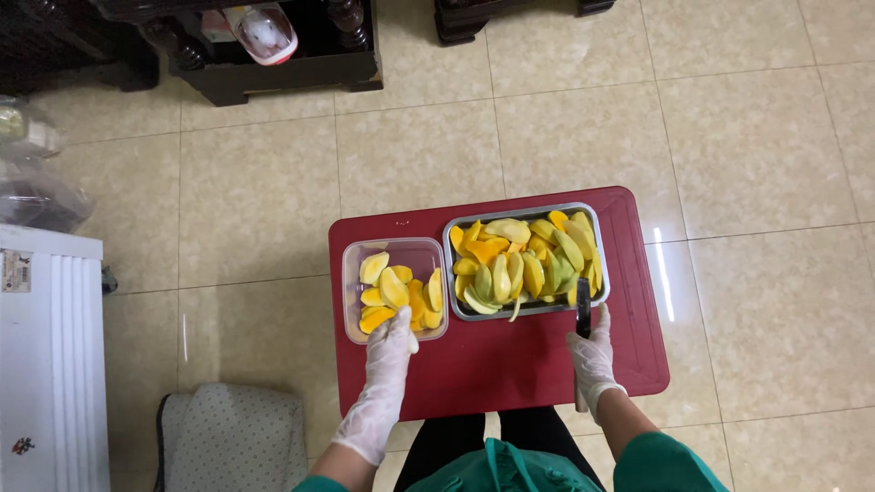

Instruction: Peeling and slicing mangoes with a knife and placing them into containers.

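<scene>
left hand fingers in one plastic tub | right hand gripping one knife | one steel tray

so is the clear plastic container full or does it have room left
Partly full. Mango slices cover the near side of the clear container, by the left hand, while its far part shows bare bottom. No lid on it.

Your white-gloved left hand and right hand work over a red table on beige floor tiles. Yellow and orange mango slices fill the clear plastic container; yellow-green ones fill the silver metal tray. Your knife is black, your sleeves green.
</scene>
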